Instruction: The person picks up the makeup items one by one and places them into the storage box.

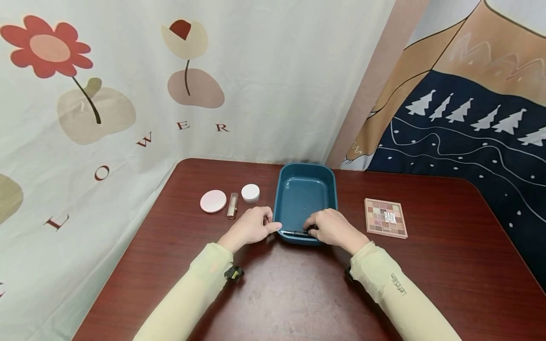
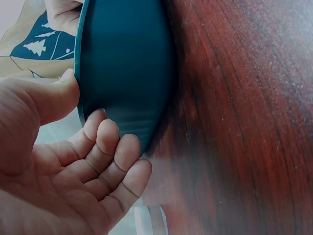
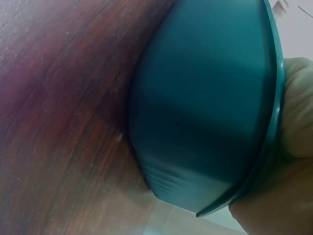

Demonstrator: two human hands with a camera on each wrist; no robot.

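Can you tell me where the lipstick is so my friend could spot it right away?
On the reddish-brown table, find the teal bin, then look to its left at three small things. The lipstick tube lies between a round pink compact and a round white jar; it is the only slim, oblong one of the three.

Tray (image 1: 304,201) plain teal; table (image 1: 281,298) reddish-brown, wood-grained.

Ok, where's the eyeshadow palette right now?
In the head view, the eyeshadow palette lies on the right side of the reddish-brown table, to the right of the teal bin and the right hand.
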